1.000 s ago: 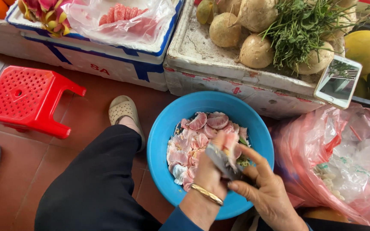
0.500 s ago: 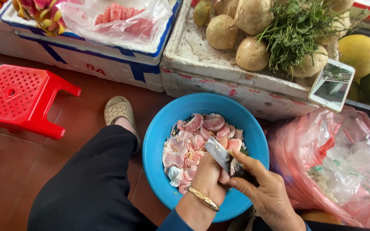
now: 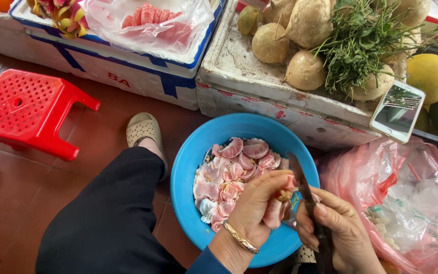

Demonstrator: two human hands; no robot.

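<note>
Nearest us, our left hand (image 3: pixel 259 203) is curled shut around a pink pomelo segment (image 3: pixel 274 212), while our right hand (image 3: pixel 340 231) is closed on a knife (image 3: pixel 302 185) whose blade rests against it. Both hang over the blue basin (image 3: pixel 188 167), where a heap of peeled segments (image 3: pixel 229 175) lies, so we judge much is done, though we cannot tell how much remains. Beyond sit the foam boxes (image 3: pixel 259 76) with round fruits (image 3: pixel 305 71) and herbs (image 3: pixel 361 40).

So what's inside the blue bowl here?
The blue bowl holds a heap of pink peeled fruit segments and pale peel scraps. The left hand, holding one segment, and the knife cover the right part of its contents.
</note>
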